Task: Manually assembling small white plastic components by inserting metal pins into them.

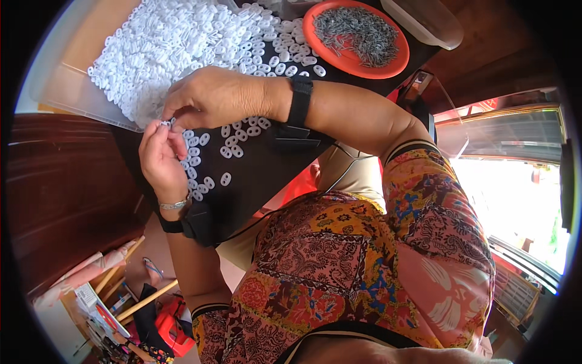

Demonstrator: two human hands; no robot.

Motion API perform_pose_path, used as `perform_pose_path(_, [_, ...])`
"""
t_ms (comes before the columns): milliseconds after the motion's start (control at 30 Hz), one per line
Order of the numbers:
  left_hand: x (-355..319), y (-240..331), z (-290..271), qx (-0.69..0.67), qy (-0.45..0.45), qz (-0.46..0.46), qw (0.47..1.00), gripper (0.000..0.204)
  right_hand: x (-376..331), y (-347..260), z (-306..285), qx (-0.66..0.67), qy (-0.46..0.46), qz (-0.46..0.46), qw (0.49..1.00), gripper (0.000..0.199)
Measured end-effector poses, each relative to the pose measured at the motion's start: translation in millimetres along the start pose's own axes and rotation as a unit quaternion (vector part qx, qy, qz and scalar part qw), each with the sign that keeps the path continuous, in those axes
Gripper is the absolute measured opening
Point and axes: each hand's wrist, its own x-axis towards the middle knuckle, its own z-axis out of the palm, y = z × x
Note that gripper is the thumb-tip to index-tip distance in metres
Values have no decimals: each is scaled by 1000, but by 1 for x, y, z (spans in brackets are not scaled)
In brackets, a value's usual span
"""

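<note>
My left hand [161,159] pinches a small white plastic piece [164,124] at its fingertips. Bent over it from the right, my right hand [209,97] has its fingers closed and its fingertips meet those of the left. What the right fingers hold, if anything, is hidden. Loose white oval pieces with two holes [194,161] lie on the dark tabletop [254,176] beside my left hand, and a few more lie below my right wrist. Behind my hands rises a big heap of white plastic pieces [163,45].
The heap spills from a clear plastic tub [66,91]. An orange-red plate [313,30] full of small metal pins [364,36] stands at the far right, next to a translucent container [424,21]. A thin dark cable [348,167] runs near the table's front edge.
</note>
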Motion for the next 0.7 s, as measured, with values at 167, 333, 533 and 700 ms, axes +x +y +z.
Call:
perform_pose_path(167, [1, -2, -5, -30, -31, -17, 999, 21, 2, -2, -2, 46, 23, 1, 999, 25])
perform_pose_path(333, [0, 9, 8, 20, -24, -25, 999, 20, 3, 4, -2, 50, 38, -1, 998, 23])
perform_pose_path(533, [5, 5, 13, 67, 1, -7, 998, 24, 1, 3, 2, 5, 50, 24, 998, 20])
perform_pose_path(700, [7, -2, 11, 38, 28, -7, 999, 23, 3, -13, -25, 13, 43, 64, 997, 19])
